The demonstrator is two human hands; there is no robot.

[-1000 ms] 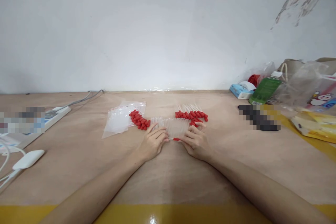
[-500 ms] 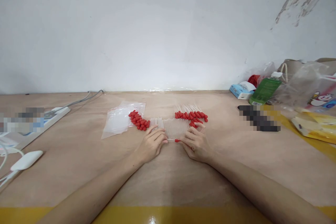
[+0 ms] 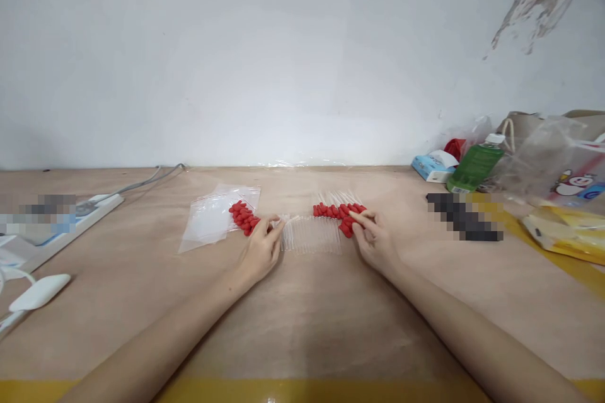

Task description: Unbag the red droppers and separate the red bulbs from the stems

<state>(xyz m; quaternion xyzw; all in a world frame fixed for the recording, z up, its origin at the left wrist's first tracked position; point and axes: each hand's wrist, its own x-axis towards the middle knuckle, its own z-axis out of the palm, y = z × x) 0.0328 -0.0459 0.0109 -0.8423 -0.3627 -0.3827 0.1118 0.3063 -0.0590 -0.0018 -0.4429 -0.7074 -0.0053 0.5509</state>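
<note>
A row of thin clear tubes (image 3: pixel 312 236) lies side by side on the brown-papered table between my hands. My left hand (image 3: pixel 261 249) is at the row's left end, thumb and forefinger drawn together by the tubes; what they pinch is hidden. To its left, small red bulb-shaped pieces (image 3: pixel 242 215) form a pile. My right hand (image 3: pixel 375 240) reaches to the row's right end, its fingertips closed on one of the red bulbs (image 3: pixel 346 227) there. Behind the tubes, thin pale sticks (image 3: pixel 335 197) with red ends facing me lie in a line.
Clear plastic bags (image 3: pixel 203 220) lie partly beneath the left red pile. At the left are a white power strip (image 3: pixel 106 203) and a white adapter (image 3: pixel 40 293). The right holds a tissue box (image 3: pixel 432 168), a green bottle (image 3: pixel 475 165), a black object (image 3: pixel 460 220) and a yellow packet (image 3: pixel 567 233).
My hands were close together with a red-ended stick between them at the row's front. They have moved apart and farther back; that stick no longer shows between them.
</note>
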